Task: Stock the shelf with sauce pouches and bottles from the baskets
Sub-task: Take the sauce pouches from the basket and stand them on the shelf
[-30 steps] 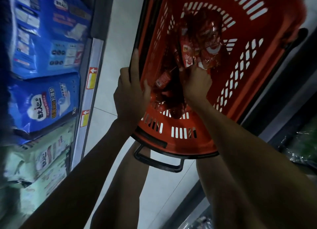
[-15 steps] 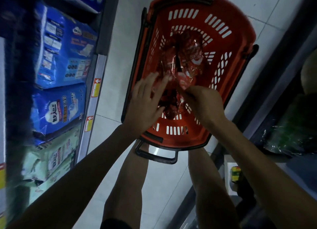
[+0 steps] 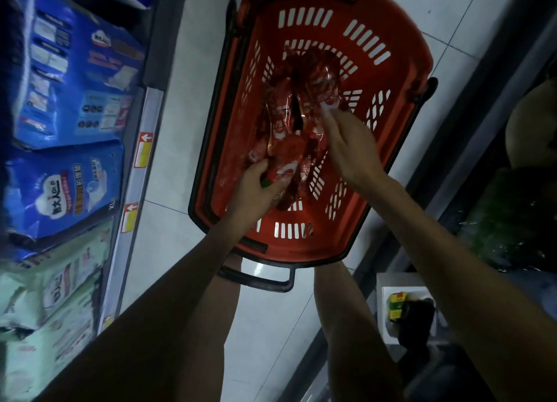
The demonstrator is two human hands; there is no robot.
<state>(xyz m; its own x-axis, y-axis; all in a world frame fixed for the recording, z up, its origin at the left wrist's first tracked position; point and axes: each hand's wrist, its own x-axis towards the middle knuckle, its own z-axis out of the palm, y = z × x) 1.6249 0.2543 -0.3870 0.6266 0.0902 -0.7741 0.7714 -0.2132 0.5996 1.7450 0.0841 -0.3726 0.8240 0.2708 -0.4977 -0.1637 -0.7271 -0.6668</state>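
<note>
So we're over the red slotted plastic shopping basket (image 3: 391, 79) on the tiled floor, both hands down in the heap of glossy red sauce pouches (image 3: 301, 112) piled in its middle. Our left hand (image 3: 256, 190) at about 7 o'clock of the heap is curled around one red pouch with a white oval label (image 3: 284, 168), fingers and thumb closed on its lower end. Our right hand (image 3: 351, 148) at 4 o'clock is open, fingers spread, touching the edge of the pile near a white-tipped pouch, not gripping anything we can make out. Best bet here, we think: pinch a pouch by its flat seam so it doesn't slide, lift it straight up clear of the others, and let the right hand pin the rest down. The pouches look slick and floppy, so go easy. No bottles that we can see.
</note>
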